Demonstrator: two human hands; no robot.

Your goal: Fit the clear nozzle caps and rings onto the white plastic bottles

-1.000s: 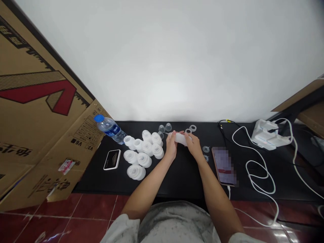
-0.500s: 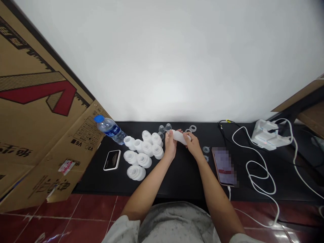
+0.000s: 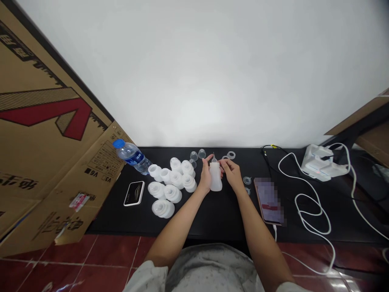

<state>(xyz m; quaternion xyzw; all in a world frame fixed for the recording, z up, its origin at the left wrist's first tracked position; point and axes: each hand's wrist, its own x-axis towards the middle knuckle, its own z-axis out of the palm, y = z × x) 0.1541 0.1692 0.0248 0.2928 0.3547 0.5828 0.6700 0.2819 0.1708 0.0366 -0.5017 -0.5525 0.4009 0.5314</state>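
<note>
Holding the white bottle [image 3: 215,179] upright over the tabletop [image 3: 225,219], left hand [image 3: 206,178] clasping its side, right hand [image 3: 232,175] at its neck, the two close together, apparently to steady the tip; white bottle parts [image 3: 172,180] lay grouped just left.

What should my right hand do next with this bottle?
Probably pick up a ring: the left hand holds the white plastic bottle upright, and the right hand looks free enough, its fingers by the bottle's narrow top. The nearest translucent ring lies just beyond them on the black table.
</note>
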